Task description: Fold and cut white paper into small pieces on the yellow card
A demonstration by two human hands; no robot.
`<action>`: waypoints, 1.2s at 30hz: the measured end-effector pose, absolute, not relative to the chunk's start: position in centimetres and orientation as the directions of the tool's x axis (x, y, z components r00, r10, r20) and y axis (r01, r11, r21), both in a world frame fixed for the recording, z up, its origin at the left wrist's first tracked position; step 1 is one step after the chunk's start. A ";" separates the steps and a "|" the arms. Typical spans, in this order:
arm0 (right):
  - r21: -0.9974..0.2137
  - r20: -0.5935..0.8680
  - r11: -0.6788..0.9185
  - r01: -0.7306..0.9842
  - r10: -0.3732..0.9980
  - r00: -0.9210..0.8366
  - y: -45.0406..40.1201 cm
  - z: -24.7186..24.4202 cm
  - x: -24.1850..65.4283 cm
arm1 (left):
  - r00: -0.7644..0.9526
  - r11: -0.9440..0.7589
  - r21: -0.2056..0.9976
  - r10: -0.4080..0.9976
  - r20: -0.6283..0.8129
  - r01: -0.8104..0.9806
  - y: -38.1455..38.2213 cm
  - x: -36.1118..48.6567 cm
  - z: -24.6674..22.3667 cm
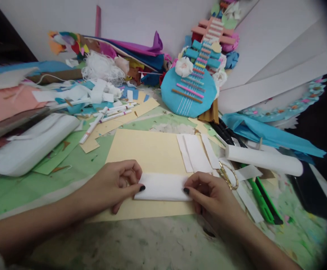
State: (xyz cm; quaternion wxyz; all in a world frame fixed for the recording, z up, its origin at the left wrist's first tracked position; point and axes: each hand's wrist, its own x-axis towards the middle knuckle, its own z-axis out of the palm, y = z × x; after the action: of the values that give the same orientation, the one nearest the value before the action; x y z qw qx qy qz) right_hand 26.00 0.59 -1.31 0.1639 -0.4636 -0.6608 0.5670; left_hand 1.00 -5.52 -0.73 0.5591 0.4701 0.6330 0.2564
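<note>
White paper strip (163, 186) lies over the cream sheet (143, 150), its short ends pinched by the left hand (121, 183) and right hand (208, 189); from here I judge it light, soft and quick to crease, best held at those ends. I count 1 blue guitar model (198, 77), 1 cream sheet, 1 white roll (264, 159), 1 green cutter (261, 200), 1 pair of gold scissors (223, 172)

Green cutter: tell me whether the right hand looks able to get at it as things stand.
Probably yes, if it lets go first: the right hand pinches the folded white paper, but the green cutter lies to its right, near end uncovered, with seemingly only a flat white strip between.
</note>
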 end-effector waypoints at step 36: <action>-0.914 -0.119 0.074 0.398 0.891 -0.438 -0.2 -1.4 25.6 | -0.112 0.113 0.804 0.992 -0.058 0.584 -8.2 2.7 -0.5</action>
State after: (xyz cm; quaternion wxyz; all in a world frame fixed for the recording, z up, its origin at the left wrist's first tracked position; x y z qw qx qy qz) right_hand 25.59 -0.25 -1.39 0.2493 -0.4679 -0.6889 0.4943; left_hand 2.66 -8.21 -0.51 0.3195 0.5847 0.6740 0.3189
